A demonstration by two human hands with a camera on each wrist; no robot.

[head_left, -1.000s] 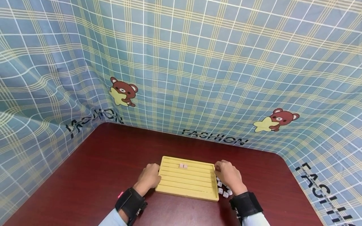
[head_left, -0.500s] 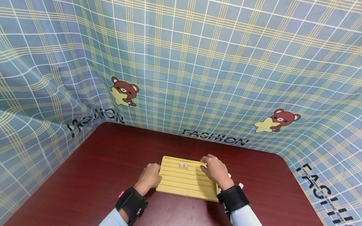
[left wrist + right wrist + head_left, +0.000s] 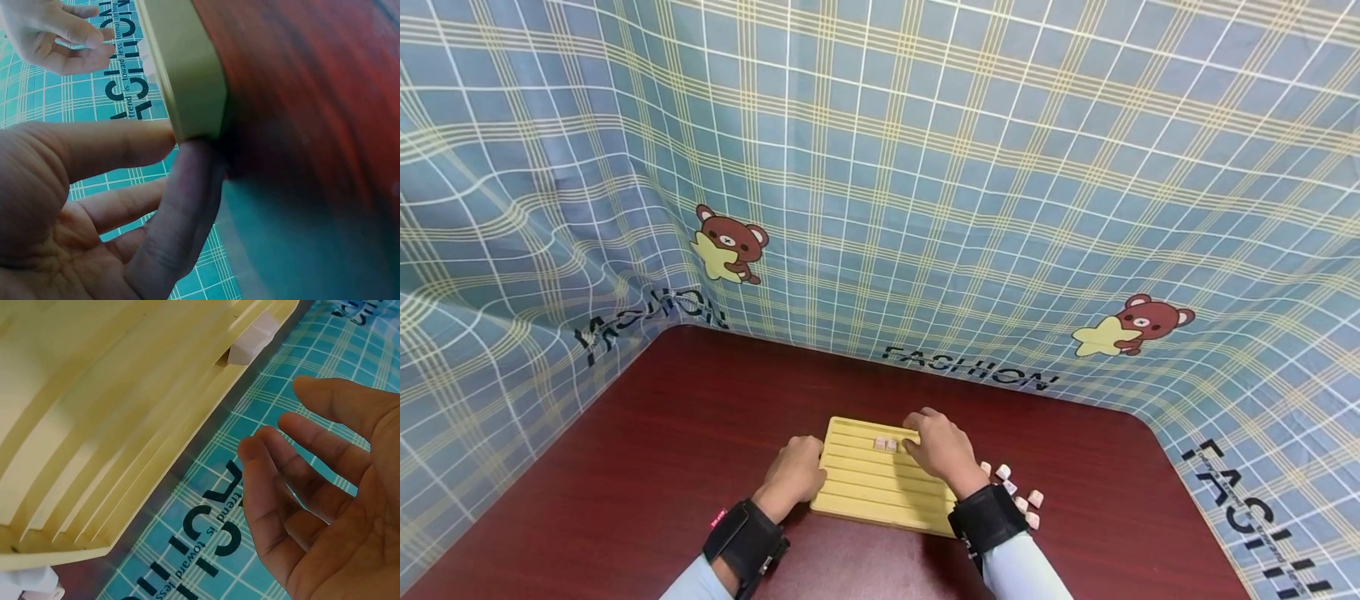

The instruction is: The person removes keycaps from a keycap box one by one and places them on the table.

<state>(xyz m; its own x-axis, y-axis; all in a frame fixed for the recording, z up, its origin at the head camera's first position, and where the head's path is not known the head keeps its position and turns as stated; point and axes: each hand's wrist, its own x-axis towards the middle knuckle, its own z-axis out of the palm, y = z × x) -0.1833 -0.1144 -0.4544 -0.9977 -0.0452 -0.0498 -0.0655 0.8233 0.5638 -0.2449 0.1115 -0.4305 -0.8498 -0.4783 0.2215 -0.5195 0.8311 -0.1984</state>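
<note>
A yellow ridged tray (image 3: pixel 880 492) lies on the table, two pale pink keycaps (image 3: pixel 885 444) side by side in one of its upper rows. My left hand (image 3: pixel 793 471) pinches the tray's left edge; the left wrist view shows thumb and finger meeting at a tray corner (image 3: pixel 194 81). Over the tray's upper right part is my right hand (image 3: pixel 942 446), just right of the keycaps. In the right wrist view this hand (image 3: pixel 325 487) has loosely bent fingers, thumb apart, and nothing visible between them. A keycap (image 3: pixel 254 340) sits near the tray's far edge there.
Several loose keycaps (image 3: pixel 1035 498) lie right of the tray on the dark red table (image 3: pixel 715 400), some partly behind the right wrist. A blue checked curtain (image 3: pixel 880 208) with bear prints surrounds the table's back and sides.
My right hand has moved left, from beside the tray's right edge to over its upper part near the two keycaps, uncovering loose keycaps. The left hand stays on the tray's edge.
</note>
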